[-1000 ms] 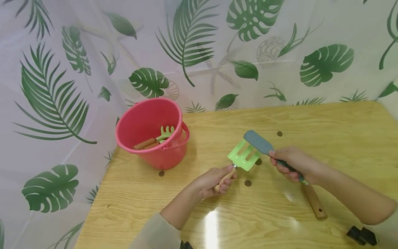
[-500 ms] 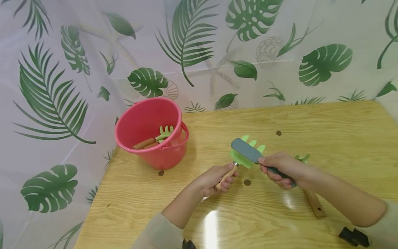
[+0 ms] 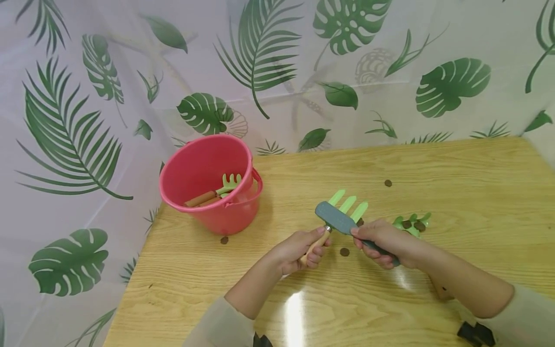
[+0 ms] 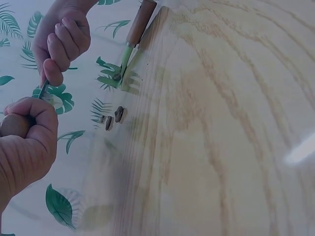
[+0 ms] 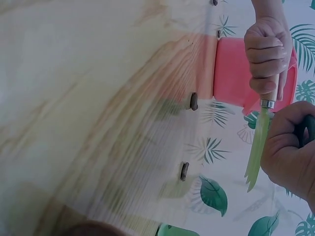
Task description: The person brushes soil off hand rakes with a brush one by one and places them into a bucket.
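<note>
My left hand [image 3: 299, 253] grips the pale wooden handle of a light green garden hand fork [image 3: 348, 205], tines pointing up and away. My right hand [image 3: 386, 243] holds the dark handle of a grey flat-headed tool [image 3: 336, 218]. Its long head lies across the base of the fork, hiding part of it; the underside cannot be seen. In the right wrist view the fork [image 5: 258, 142] appears edge-on beside my right hand. Beyond my right forearm lies another green pronged tool [image 3: 425, 219] with a wooden handle [image 3: 441, 289], partly covered by the arm.
A red bucket [image 3: 230, 217] stands at the left back, holding a small green rake [image 3: 230, 182] with a wooden handle and something beneath it. Several brown discs [image 3: 344, 252] are scattered over the wooden table [image 3: 208, 294]. A leaf-patterned sheet [image 3: 286, 115] rises behind.
My right hand has moved left and slightly down, sliding the grey head from the tines to the fork's base. The fork has turned in my left hand. More of the other green tool's head shows.
</note>
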`<state>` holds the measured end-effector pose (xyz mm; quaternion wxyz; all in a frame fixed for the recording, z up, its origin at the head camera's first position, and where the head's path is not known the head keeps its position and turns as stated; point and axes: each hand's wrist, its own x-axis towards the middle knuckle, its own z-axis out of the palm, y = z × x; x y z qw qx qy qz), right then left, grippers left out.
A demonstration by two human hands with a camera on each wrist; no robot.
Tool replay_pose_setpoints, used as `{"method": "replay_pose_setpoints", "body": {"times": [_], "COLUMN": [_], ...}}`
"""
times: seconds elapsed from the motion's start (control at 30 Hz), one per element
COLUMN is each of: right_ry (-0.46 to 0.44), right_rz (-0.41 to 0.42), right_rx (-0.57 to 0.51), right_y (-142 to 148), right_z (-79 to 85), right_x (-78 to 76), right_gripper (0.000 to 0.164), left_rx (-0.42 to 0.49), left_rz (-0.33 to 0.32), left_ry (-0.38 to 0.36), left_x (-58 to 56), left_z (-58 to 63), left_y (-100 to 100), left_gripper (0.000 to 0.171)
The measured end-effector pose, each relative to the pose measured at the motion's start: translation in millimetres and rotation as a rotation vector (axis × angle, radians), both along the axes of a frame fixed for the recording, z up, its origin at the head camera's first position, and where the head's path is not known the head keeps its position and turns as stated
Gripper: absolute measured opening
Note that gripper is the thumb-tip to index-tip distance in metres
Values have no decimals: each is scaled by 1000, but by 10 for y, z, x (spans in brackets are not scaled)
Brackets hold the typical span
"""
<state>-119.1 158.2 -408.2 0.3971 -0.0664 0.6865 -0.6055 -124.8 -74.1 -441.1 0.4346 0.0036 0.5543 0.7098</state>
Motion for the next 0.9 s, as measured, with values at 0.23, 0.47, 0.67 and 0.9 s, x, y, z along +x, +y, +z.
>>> {"method": "replay_pose_setpoints", "body": {"times": [0.23, 0.47, 0.67, 0.9], "right_ry": [22, 41, 44, 42], "right_rz": [-7, -11, -51, -95], "right_rx": [32, 23, 63, 63], "right_y": [14, 59, 138, 242], "right_z": [-17, 0, 11, 7], "right_x": [-23, -96, -155, -227], "right_gripper": [34, 34, 34, 33], "left_rx": [5, 11, 20, 4], "left_rz": [3, -11, -31, -60], "left_ry": [-4, 11, 1, 26], "left_x": [5, 9, 18, 45], "left_z": [-13, -11, -9, -1], "left_y": [-29, -88, -111, -162], "left_gripper": [37, 37, 36, 36]}}
